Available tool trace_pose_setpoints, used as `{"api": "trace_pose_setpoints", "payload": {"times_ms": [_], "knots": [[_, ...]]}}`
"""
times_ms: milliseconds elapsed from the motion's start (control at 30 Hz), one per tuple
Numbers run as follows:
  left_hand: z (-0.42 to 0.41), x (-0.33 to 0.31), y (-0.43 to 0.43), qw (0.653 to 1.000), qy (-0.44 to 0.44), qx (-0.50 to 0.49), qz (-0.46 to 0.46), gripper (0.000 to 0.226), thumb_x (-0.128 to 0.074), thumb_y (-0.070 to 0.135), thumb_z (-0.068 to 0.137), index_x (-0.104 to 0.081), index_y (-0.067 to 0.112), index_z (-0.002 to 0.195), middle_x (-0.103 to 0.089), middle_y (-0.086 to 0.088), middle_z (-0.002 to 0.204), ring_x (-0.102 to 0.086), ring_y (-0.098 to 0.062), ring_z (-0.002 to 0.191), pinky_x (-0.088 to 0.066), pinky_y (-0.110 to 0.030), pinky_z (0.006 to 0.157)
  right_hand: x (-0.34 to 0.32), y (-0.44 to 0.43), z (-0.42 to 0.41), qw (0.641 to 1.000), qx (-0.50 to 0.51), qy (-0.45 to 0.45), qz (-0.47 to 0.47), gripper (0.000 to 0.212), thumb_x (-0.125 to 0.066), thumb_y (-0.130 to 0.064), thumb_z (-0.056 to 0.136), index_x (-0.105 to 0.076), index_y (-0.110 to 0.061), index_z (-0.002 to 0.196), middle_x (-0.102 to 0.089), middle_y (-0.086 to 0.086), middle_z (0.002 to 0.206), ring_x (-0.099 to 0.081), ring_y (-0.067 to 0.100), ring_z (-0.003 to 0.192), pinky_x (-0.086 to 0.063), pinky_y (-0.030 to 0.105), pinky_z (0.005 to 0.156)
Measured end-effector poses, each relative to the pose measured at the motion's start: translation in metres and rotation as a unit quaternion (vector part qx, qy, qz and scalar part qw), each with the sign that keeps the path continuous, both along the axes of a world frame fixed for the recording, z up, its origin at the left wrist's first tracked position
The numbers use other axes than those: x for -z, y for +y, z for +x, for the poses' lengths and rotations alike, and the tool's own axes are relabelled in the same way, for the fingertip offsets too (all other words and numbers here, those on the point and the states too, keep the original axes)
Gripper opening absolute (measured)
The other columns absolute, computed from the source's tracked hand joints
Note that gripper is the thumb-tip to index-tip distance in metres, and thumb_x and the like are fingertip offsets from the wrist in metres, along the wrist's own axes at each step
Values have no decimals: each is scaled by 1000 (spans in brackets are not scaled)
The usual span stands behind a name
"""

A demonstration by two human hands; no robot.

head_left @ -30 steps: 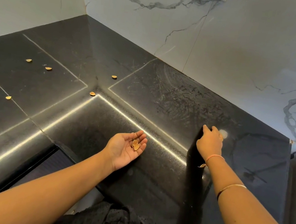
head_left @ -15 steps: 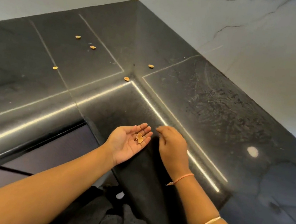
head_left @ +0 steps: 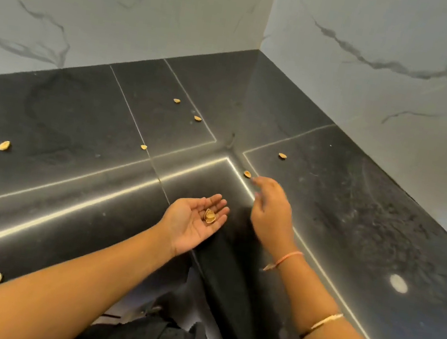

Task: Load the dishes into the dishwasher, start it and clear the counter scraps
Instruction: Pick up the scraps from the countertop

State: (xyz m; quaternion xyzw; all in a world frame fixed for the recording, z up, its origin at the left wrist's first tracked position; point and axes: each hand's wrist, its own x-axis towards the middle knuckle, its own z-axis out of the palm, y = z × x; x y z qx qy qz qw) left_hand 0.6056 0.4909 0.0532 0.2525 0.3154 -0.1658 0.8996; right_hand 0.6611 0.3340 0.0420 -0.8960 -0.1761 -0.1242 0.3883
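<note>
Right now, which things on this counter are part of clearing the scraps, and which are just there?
Part of the job: the shells resting in the left hand; the shell just ahead of the right hand; six other loose shells; the counter.
Only there: the marble walls; the wristbands; the round light spot.

Premises: a domestic kitchen. Evidence: an L-shaped table [head_left: 77,122] of polished black stone runs into a corner. White marble-veined wall panels [head_left: 382,48] rise directly from it as a backsplash. Pistachio shells [head_left: 3,145] lie scattered across the surface as food scraps.
</note>
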Motion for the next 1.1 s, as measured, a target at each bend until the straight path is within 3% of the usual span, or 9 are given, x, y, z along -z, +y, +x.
{"api": "trace_pose_setpoints", "payload": {"times_ms": [133,300,467,567,667,833,900,967,1100], "knots": [[14,-3,34,1000,0,4,13,28,-34,8,98,-60,-2,102,-63,-15,99,-60,-27,97,-47,-37,89,6,-1,70,981,73,153,-89,48,-43,2,92,-38,2,140,-28,22,148,-23,31,141,-15,28,113],[27,-1,60,1000,-3,3,3,29,-33,9,98,-60,-2,104,-64,-15,101,-60,-27,98,-46,-38,90,8,-2,124,943,107,271,-160,61,-37,0,94,-13,-7,150,4,16,157,-5,34,145,-15,38,117],[32,3,79,1000,-1,-10,0,29,-34,10,98,-60,-2,106,-64,-15,103,-60,-27,101,-47,-37,91,12,18,137,933,92,249,-241,28,-38,-15,98,-47,6,115,-45,23,128,-40,37,120,-32,41,98],[36,4,87,1000,1,-20,-14,28,-36,10,97,-60,-1,107,-64,-15,104,-60,-27,101,-47,-36,91,13,37,110,949,75,214,-220,30,-40,-25,99,-51,3,96,-51,21,110,-47,34,106,-33,36,88],[44,5,88,999,5,-22,-25,29,-36,10,97,-59,-2,108,-64,-15,106,-60,-27,102,-47,-37,92,25,51,72,960,52,157,-225,25,-42,-15,98,-54,4,108,-50,19,118,-46,33,112,-33,33,93],[60,8,77,1000,13,2,-27,29,-35,10,98,-59,-1,111,-63,-15,107,-60,-27,103,-45,-37,94,35,56,23,952,36,125,-276,63,-44,16,83,-38,-4,142,-31,18,150,-26,32,141,-33,37,110],[64,10,72,999,16,12,-31,29,-36,10,97,-59,-1,111,-63,-15,107,-60,-27,103,-45,-37,93,36,52,18,952,30,55,-299,52,-65,18,67,-63,3,117,-61,21,120,-59,37,112,-54,38,82],[66,11,70,999,17,21,-35,28,-36,10,97,-59,-1,109,-63,-15,107,-60,-27,103,-46,-37,92,34,48,20,948,29,32,-315,26,-70,15,59,-69,-1,79,-67,13,81,-65,35,73,-53,34,52],[67,11,77,999,18,20,-37,28,-36,10,97,-60,-1,109,-64,-15,107,-61,-26,103,-47,-37,90,18,57,42,947,73,100,-296,14,-55,10,73,-64,0,74,-62,15,79,-59,35,75,-44,37,61]]}}
